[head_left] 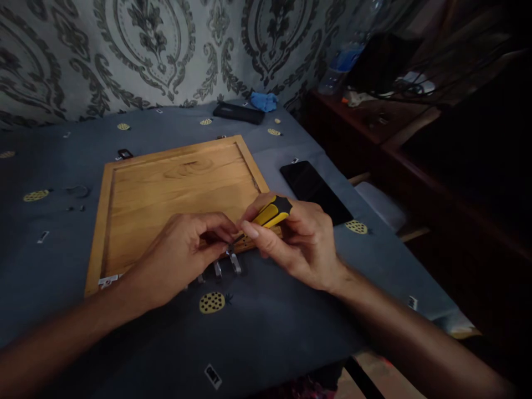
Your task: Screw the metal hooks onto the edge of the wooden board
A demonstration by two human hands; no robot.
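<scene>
A wooden panel with a raised frame (174,191) lies on the cloth-covered table. My right hand (310,244) is closed around a yellow and black screwdriver (273,212), whose shaft slants down and left to the panel's near edge. At its tip sits a small dark metal piece (230,249). My left hand (178,255) is closed in a pinch beside that tip; its fingertips hide most of what they hold. Along the near edge several shiny metal fittings (218,269) stick out, partly behind my left hand.
A black phone (316,191) lies right of the panel. Behind it are a dark case (238,113) and a crumpled blue cloth (264,101). Small loose parts (81,208) lie at left. A dark wooden shelf (366,127) holding a plastic bottle (338,69) stands at right.
</scene>
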